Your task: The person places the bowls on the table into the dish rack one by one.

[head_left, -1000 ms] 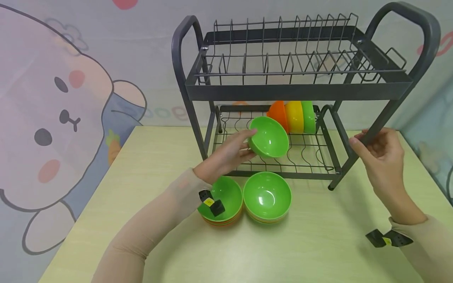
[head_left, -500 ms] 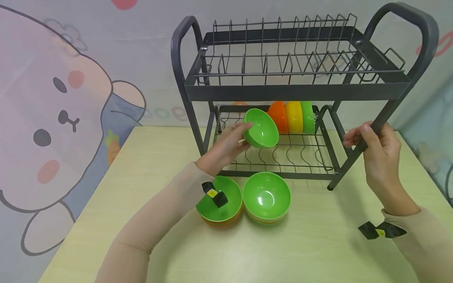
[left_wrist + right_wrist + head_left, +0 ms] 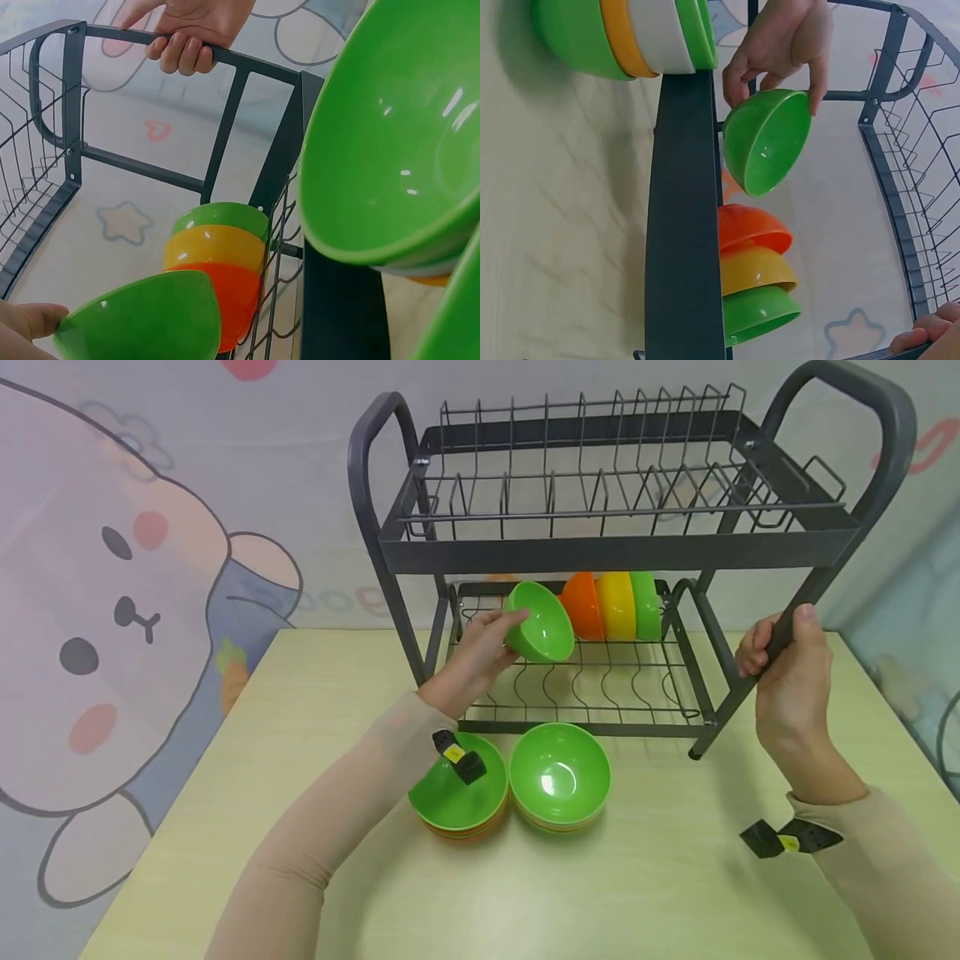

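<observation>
My left hand (image 3: 480, 656) pinches a green bowl (image 3: 542, 622) by its rim, thumb inside and fingers behind. The bowl is tilted, its hollow facing forward, over the lower shelf of the dark dish rack (image 3: 615, 553). Just right of it, an orange bowl (image 3: 582, 607), a yellow bowl (image 3: 617, 606) and another green bowl (image 3: 645, 606) stand on edge in a row on that shelf. My right hand (image 3: 797, 685) grips the rack's right front leg, fingers curled round the bar, as the left wrist view also shows.
Two stacks of bowls stand on the table before the rack: a left stack (image 3: 461, 785), partly behind my left wrist, and a right stack (image 3: 561, 774), both topped by green bowls. The rack's upper wire tier (image 3: 600, 493) hangs over the lower shelf. A cartoon backdrop (image 3: 322, 460) rises behind.
My left hand has carried the green bowl left and farther back, close to the orange bowl. My right hand has slid slightly up the leg and closed its fingers round it.
</observation>
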A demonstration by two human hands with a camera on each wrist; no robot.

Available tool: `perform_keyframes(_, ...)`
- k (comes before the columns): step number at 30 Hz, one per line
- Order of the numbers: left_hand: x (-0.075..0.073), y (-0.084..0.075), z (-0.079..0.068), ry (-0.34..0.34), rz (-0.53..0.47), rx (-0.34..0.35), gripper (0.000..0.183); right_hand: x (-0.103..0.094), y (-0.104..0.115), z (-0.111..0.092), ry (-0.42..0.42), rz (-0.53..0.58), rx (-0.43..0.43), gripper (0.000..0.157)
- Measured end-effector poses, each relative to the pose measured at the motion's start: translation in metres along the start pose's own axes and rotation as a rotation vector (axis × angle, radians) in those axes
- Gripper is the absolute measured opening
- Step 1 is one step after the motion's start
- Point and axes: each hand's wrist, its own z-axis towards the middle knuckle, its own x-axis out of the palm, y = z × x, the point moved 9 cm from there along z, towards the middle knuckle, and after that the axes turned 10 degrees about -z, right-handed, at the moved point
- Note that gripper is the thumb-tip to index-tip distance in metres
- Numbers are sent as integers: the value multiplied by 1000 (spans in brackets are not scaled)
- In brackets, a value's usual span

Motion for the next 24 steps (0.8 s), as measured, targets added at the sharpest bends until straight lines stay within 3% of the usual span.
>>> perform_keyframes(7,-6,-4,9,-38,-21,19,57,-1,-4,1,-12,-60,-72,46)
perform_keyframes(14,-14,-8,16,-88,38,53,68,-3,-6,2,-21,-45,-90,49)
perform_keyframes(24,-9,-10,22,-102,58,78,71,-3,-7,2,-20,-31,-102,49)
